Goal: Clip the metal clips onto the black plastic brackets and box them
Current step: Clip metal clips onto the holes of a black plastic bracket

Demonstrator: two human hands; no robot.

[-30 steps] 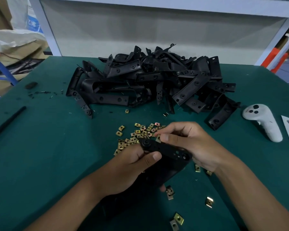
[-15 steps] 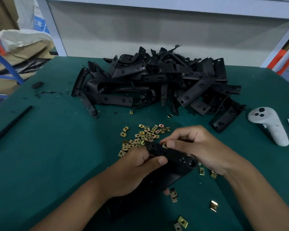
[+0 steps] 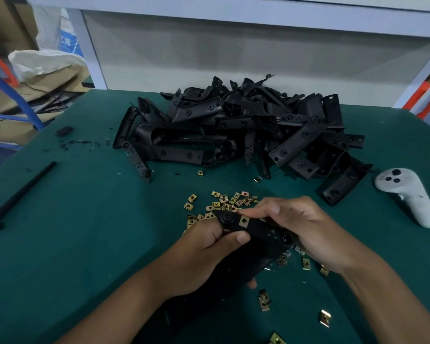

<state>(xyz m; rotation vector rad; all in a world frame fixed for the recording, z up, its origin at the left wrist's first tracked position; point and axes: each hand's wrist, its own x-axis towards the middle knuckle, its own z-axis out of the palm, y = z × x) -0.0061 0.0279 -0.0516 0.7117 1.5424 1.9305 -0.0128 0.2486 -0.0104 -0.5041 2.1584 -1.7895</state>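
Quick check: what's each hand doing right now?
Left hand: grips the black plastic bracket.
Right hand: pinches a metal clip onto that bracket.

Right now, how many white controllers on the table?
1. The white controller lies at the table's right edge, right of the bracket pile. Others could be out of frame.
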